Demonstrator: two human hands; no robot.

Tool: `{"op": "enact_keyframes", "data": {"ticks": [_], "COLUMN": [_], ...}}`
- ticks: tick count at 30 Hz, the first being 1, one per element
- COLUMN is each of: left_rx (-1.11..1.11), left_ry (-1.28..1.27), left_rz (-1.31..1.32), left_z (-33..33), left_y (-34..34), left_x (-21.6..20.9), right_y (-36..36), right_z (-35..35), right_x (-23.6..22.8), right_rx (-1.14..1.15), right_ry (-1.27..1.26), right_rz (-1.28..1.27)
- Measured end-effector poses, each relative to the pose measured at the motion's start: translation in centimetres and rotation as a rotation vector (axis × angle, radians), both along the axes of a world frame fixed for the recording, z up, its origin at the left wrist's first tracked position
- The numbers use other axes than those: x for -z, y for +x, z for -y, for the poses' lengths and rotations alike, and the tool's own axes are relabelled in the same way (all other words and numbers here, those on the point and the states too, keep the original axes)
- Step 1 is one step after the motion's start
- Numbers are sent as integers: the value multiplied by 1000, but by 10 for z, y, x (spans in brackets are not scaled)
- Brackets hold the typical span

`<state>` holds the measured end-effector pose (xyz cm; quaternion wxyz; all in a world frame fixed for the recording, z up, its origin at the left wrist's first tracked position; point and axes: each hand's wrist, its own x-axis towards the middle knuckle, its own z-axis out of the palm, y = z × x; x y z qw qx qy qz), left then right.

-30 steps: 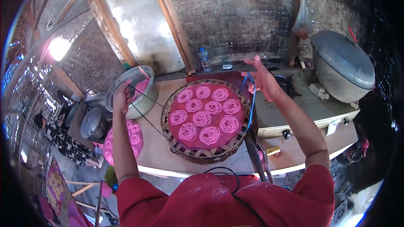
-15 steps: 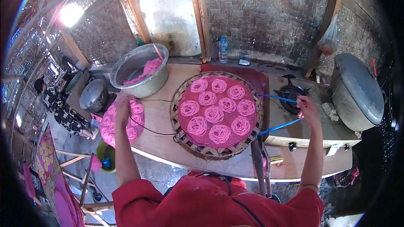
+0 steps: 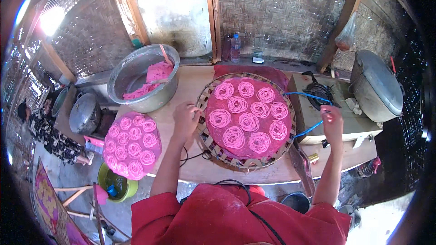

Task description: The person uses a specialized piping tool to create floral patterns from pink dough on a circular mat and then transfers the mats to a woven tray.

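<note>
Pink noodle-like strands lie in several round nests [image 3: 248, 121] on a pink cloth covering a round woven tray [image 3: 203, 144]. Beside the tray's left rim is my left hand [image 3: 185, 120], fingers bent and slightly apart, holding nothing I can see. A black cord [image 3: 185, 155] rests slack on the table below it. My right hand [image 3: 333, 120] is closed on a loop of blue strap [image 3: 309, 129], which stretches from the tray's right rim. Farther left, a second round pink-covered piece [image 3: 159, 141] carries more pink nests.
A large metal basin [image 3: 119, 81] with pink dough stands behind on the left. At right are a gas stove [image 3: 297, 109] and a big lidded pot [image 3: 379, 86]. A water bottle [image 3: 235, 49] stands by the wall. A person [image 3: 50, 134] is at far left.
My left hand has let go of the black cord and moved right to the tray's left rim. The cord has dropped onto the table. My right hand still holds the blue strap.
</note>
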<state>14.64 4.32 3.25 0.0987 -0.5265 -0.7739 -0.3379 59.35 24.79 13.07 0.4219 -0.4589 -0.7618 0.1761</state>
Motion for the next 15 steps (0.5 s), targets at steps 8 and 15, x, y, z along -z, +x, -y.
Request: {"op": "enact_keyframes", "data": {"ticks": [8, 15], "left_rx": [6, 116], "left_ry": [-17, -18], "left_rz": [-55, -96], "left_z": [-80, -103], "left_y": [-17, -45], "left_x": [11, 21], "right_y": [-41, -53], "right_z": [61, 39], "right_x": [24, 55], "right_rx": [19, 136], "right_ry": [-207, -313], "right_rz": [31, 161]}}
